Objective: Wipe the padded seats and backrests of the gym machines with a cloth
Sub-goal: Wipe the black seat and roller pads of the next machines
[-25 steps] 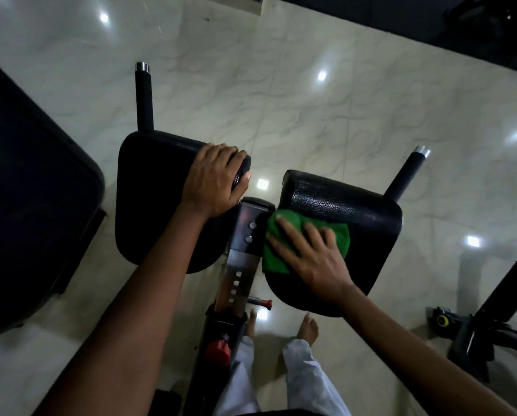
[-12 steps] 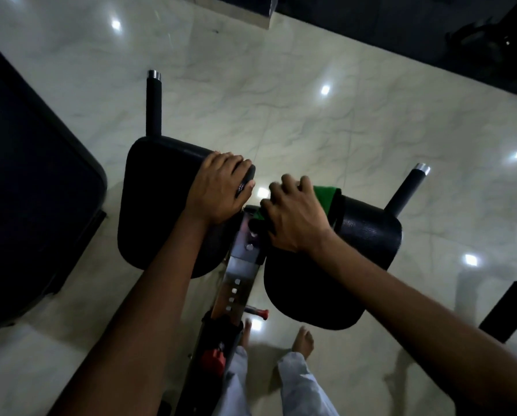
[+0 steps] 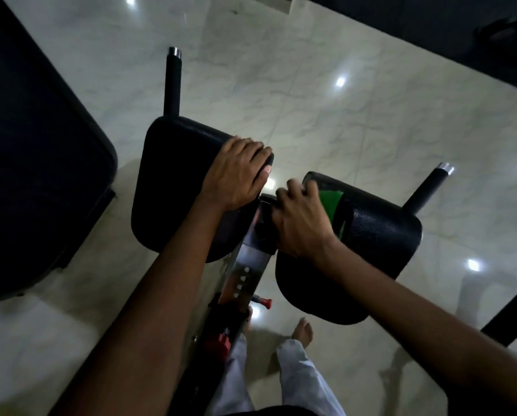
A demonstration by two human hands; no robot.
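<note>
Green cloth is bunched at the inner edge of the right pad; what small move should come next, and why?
Probably sweep the right hand with the green cloth outward across the right pad, toward its handle. The cloth covers only the inner top corner, most of that pad lies bare, and the left hand already grips the left pad, steadying the machine.

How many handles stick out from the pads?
2: one handle rises from the far edge of the left pad; the other angles off the right pad's far right corner. Others may be hidden.

right pad (image 3: pixel 383 229): black pebbled leatherette | cloth (image 3: pixel 332 202) on it: green fabric | floor (image 3: pixel 311 115): glossy marbled tile | handle tips (image 3: pixel 444 168): polished metal
</note>
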